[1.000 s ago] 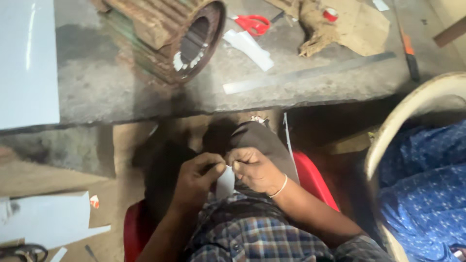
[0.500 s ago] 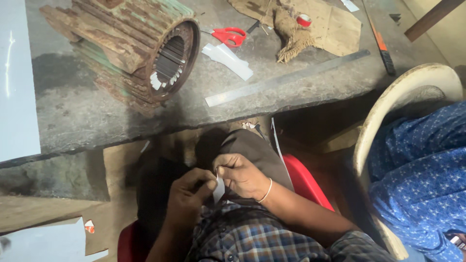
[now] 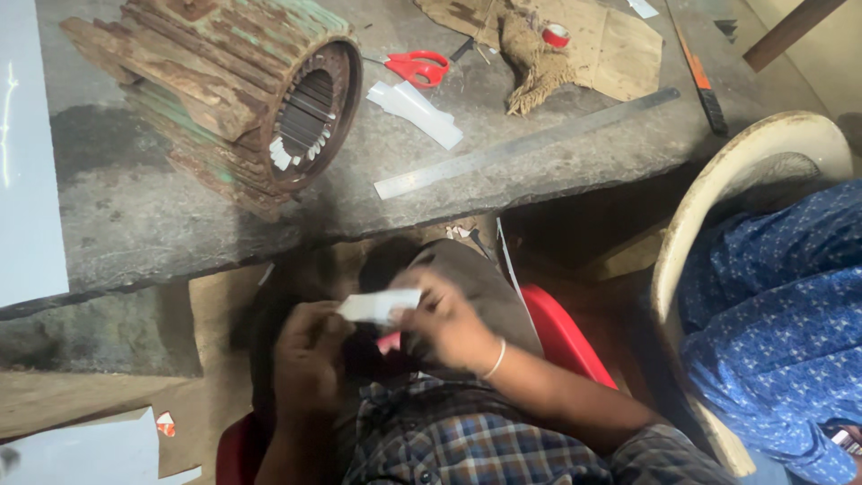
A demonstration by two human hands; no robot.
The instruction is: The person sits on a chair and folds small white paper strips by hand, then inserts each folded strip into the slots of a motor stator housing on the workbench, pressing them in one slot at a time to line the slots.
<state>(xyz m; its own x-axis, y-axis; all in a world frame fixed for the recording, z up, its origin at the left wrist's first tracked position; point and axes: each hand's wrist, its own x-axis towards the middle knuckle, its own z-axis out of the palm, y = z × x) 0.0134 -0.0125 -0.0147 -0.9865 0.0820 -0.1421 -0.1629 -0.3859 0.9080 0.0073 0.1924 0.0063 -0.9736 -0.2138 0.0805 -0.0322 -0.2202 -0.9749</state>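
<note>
A small white strip of paper (image 3: 379, 305) is held over my lap, gripped at both ends. My left hand (image 3: 310, 352) pinches its left end and my right hand (image 3: 449, 328), with a thin bangle at the wrist, pinches its right end. Both hands sit below the front edge of the stone workbench (image 3: 135, 224). On the bench stands a rusty green ribbed motor stator (image 3: 238, 85) lying on its side, its slotted bore facing me.
Red-handled scissors (image 3: 415, 66), folded white paper strips (image 3: 417, 108), a long steel ruler (image 3: 525, 144), a rag on cardboard (image 3: 539, 45) and a white sheet (image 3: 27, 153) lie on the bench. I sit on a red stool (image 3: 561, 337). A person in blue sits in a chair (image 3: 718, 207) at right.
The paper strip has been turned from upright to lying flat between my hands, and the hands have drawn a little apart. The view has shifted, bringing the stator more to the centre.
</note>
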